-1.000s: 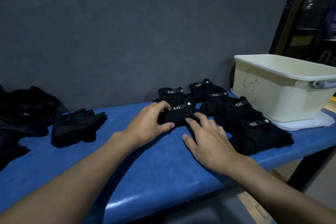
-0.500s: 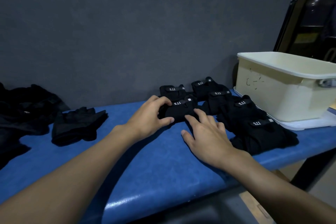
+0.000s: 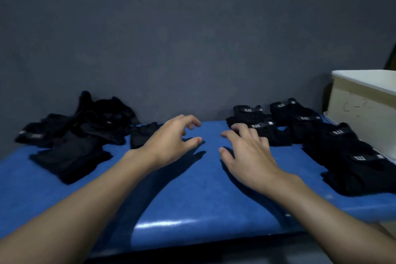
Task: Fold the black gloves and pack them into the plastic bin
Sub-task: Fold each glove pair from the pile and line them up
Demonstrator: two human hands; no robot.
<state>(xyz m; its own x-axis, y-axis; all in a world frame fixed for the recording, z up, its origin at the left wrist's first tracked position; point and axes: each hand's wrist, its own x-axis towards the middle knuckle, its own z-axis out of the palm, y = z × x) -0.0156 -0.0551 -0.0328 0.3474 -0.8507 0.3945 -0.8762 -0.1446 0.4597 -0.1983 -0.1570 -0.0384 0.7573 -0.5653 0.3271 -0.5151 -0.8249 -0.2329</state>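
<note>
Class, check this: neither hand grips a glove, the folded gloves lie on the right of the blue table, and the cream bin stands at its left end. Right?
No: the head view shows the cream bin at the right end of the blue table, beside the folded gloves. The rest holds.

The folded gloves (image 3: 340, 141) are matt black cloth; the loose heap of gloves (image 3: 81, 126) is the same soft, dull fabric; the blue surface (image 3: 192, 199) is smooth, with a glossy sheen along its front edge; the bin (image 3: 364, 109) is smooth cream plastic, faintly scuffed; the wall (image 3: 171, 28) behind is matt grey.
</note>
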